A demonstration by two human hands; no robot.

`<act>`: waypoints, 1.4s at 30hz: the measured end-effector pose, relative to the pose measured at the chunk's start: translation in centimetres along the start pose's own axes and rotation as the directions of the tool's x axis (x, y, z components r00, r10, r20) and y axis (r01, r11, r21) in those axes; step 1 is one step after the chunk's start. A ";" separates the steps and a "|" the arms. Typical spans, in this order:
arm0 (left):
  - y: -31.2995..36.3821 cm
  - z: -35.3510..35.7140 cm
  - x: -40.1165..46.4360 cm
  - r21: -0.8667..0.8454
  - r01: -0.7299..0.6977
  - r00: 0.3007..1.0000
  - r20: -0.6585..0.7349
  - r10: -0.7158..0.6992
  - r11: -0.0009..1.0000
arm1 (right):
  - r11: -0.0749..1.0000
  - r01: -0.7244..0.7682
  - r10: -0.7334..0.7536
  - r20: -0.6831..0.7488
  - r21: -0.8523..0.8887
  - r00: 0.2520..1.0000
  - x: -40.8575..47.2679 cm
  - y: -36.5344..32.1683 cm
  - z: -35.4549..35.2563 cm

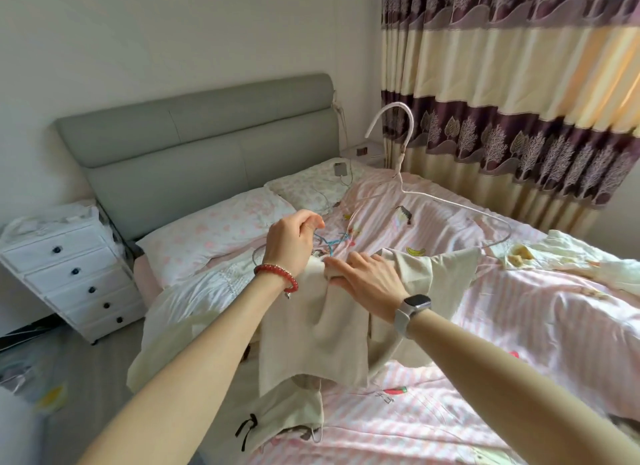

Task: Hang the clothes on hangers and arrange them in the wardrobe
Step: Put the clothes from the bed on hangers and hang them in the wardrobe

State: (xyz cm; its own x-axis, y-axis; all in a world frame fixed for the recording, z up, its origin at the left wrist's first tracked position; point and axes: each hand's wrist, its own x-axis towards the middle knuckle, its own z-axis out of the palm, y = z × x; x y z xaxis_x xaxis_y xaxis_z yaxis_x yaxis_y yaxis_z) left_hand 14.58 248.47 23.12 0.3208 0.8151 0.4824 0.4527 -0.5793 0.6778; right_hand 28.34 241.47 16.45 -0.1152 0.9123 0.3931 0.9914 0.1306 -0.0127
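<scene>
A cream garment [332, 333] hangs over a white wire hanger [401, 173] held up above the bed, its hook pointing toward the curtain. My left hand [294, 239] has its fingers curled round the hanger's left end, near the garment's edge. My right hand [367, 277] lies on the garment's top edge beside it, gripping the cloth. A blue hanger [332, 243] lies on the bed behind my hands. Another pale garment [540, 256] lies crumpled on the bed's right side.
The bed [485, 378] has a pink striped cover and two pillows [214, 232] under a grey headboard. A white drawer unit [69, 277] stands at the left. Patterned curtains [512, 90] hang at the right. A phone on a cable [339, 168] rests on the far pillow.
</scene>
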 end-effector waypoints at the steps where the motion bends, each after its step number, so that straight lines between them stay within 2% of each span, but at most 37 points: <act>1: 0.2 0.3 0.5 -0.009 0.005 1.000 0.019 -0.005 1.000 | 0.999 0.031 -0.031 -0.057 -0.010 0.998 -0.4 0.8 -0.6; 4: 2.3 2.2 2.3 -0.072 -0.028 0.995 0.093 0.034 0.997 | 0.991 -0.010 -0.009 -0.146 -0.130 0.989 -1.7 4.3 -2.8; 9: 8.1 7.6 5.7 -0.202 -0.075 0.973 0.199 0.116 0.976 | 0.957 -0.166 0.126 -0.175 -0.238 0.976 -4.2 10.1 -7.5; 15: 15.2 13.5 6.1 -0.400 -0.135 0.928 0.268 0.257 0.907 | 0.890 -0.253 0.174 -0.230 -0.378 0.957 -9.5 16.2 -13.3; 18: 17.5 15.8 5.4 -0.448 -0.131 0.896 0.328 0.299 0.884 | 0.871 -0.295 0.199 -0.268 -0.392 0.943 -12.4 18.0 -14.5; 22: 15.0 18.6 2.7 -0.376 -0.034 0.871 0.443 0.212 0.926 | 0.900 -0.309 0.240 -0.241 -0.308 0.940 -16.1 16.9 -10.5; 26: 10.0 19.9 -0.7 -0.297 0.045 0.811 0.568 0.138 0.954 | 0.896 -0.396 0.370 -0.152 -0.201 0.916 -18.9 14.8 -5.1; 28: 8.1 19.8 -2.1 -0.263 0.031 0.805 0.578 0.132 0.964 | 0.897 -0.409 0.366 -0.236 -0.168 0.900 -19.7 14.3 -4.0; 29: 7.4 19.6 -2.5 -0.247 0.014 0.812 0.569 0.133 0.969 | 0.891 -0.433 0.370 -0.335 -0.136 0.867 -19.8 14.2 -4.0; 31: 6.5 19.1 -3.0 -0.248 -0.002 0.817 0.559 0.145 0.969 | 0.855 -0.516 0.421 -0.520 -0.046 0.743 -19.3 14.2 -4.5; 33: 6.1 18.7 -3.1 -0.278 -0.023 0.804 0.566 0.183 0.960 | 0.778 -0.628 0.525 -0.587 0.036 0.616 -18.3 14.1 -5.2; 35: 5.7 18.5 -3.3 -0.277 -0.057 0.787 0.579 0.214 0.959 | 0.705 -0.704 0.623 -0.555 0.091 0.551 -17.3 13.9 -5.8; 36: 5.3 18.6 -3.3 -0.270 -0.059 0.786 0.581 0.212 0.961 | 0.698 -0.707 0.656 -0.496 0.113 0.569 -16.9 13.9 -6.2; 39: 3.8 18.9 -2.9 -0.237 -0.025 0.793 0.587 0.164 0.971 | 0.764 -0.635 0.644 -0.165 0.110 0.747 -16.9 13.7 -7.1; 40: 3.5 19.1 -2.9 -0.231 -0.031 0.788 0.592 0.166 0.972 | 0.768 -0.629 0.640 -0.086 0.122 0.764 -17.0 13.7 -7.3; 42: 3.6 19.7 -2.9 -0.211 -0.087 0.781 0.592 0.198 0.974 | 0.714 -0.668 0.686 -0.018 0.208 0.728 -17.1 13.9 -7.5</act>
State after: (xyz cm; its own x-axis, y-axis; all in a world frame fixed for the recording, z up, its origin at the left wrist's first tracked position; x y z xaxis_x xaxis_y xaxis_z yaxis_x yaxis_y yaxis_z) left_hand 31.70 243.98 13.22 0.8326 0.5228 0.1828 0.2376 -0.6354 0.7347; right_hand 44.54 224.74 16.43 0.5971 0.7465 0.2937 0.7720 -0.4353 -0.4632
